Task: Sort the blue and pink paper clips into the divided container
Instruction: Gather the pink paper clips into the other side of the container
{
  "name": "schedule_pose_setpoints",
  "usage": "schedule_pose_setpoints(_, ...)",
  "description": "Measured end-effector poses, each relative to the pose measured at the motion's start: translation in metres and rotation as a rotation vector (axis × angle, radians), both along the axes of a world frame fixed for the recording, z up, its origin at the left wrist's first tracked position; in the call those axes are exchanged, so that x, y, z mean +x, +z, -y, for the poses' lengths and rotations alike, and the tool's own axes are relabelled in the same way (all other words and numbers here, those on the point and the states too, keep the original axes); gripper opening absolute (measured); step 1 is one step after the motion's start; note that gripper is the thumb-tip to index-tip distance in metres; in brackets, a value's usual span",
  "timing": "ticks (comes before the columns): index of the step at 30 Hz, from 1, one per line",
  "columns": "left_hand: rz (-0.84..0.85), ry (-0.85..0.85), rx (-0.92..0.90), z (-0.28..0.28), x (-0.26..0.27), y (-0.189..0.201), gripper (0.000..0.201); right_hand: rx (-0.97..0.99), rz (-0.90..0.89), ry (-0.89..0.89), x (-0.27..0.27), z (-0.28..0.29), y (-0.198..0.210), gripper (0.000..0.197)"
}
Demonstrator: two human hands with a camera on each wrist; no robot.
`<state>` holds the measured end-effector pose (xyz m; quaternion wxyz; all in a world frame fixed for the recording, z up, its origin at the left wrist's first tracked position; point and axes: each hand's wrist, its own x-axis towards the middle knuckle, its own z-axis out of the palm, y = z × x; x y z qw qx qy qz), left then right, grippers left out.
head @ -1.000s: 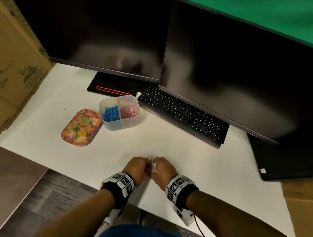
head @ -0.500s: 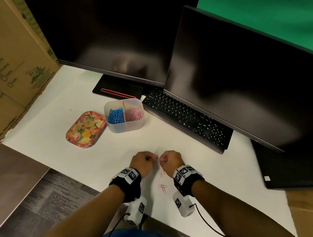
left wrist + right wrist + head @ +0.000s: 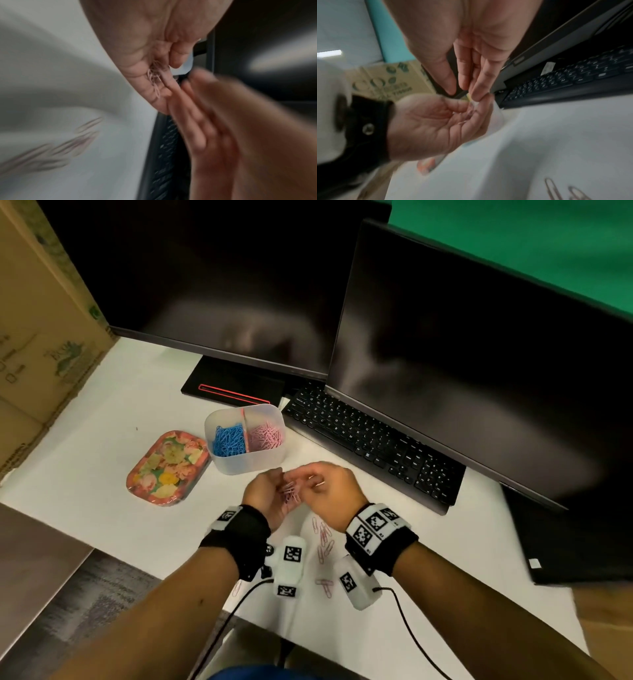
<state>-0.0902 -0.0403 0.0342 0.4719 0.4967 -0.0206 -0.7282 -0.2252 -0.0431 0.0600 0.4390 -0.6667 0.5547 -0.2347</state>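
A clear divided container (image 3: pixel 251 463) stands on the white table, with blue paper clips (image 3: pixel 227 441) in its left half and pink ones (image 3: pixel 265 436) in its right half. Just in front of it my left hand (image 3: pixel 270 494) is turned palm up and cups a small bunch of pink paper clips (image 3: pixel 291 491) in its curled fingers (image 3: pixel 137 60). The same bunch shows as blurred pink paper clips (image 3: pixel 154 79) in the left wrist view. My right hand (image 3: pixel 329 491) is beside it, its straight fingers (image 3: pixel 471 67) touching the left fingertips and holding nothing. Several loose pink clips (image 3: pixel 323 537) lie under my wrists.
A floral tray (image 3: pixel 168 467) sits left of the container. A black keyboard (image 3: pixel 373 443) and two dark monitors (image 3: pixel 479 354) fill the back and right. A cardboard box (image 3: pixel 41 337) stands at the far left. A black device (image 3: pixel 575 542) lies at the right. The table's front edge is near my forearms.
Both hands rose from the table's front and moved toward the container. The left hand turned palm up with clips in it, and several pink clips now lie on the table behind.
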Motion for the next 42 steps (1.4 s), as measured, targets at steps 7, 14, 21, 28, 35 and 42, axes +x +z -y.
schedule_pose_setpoints(7,0.137,0.177,-0.133,0.058,0.038,0.034,0.028,0.054,-0.531,0.242,-0.056,-0.015,-0.034,0.051)
schedule_pose_setpoints(14,0.596,-0.037,-0.141,0.080,0.036,0.039,0.044,-0.045,-0.733,0.655,-0.050,-0.040,-0.063,0.072)
schedule_pose_setpoints(21,1.096,-0.503,-0.503,0.016,0.059,0.021,0.012,-0.158,-0.750,0.900,-0.072,-0.079,-0.074,0.065)
schedule_pose_setpoints(28,1.441,-1.603,-0.323,-0.068,0.089,-0.011,0.027,-0.085,-0.473,0.565,-0.091,-0.080,-0.069,0.049)
schedule_pose_setpoints(35,1.410,-1.562,-0.307,-0.076,0.083,-0.039,0.029,0.129,-0.593,0.447,-0.096,-0.084,-0.075,0.047)
schedule_pose_setpoints(42,1.376,-1.476,-0.368,-0.055,0.026,-0.045,0.031,0.145,-0.598,0.370,-0.068,-0.079,-0.072,0.055)
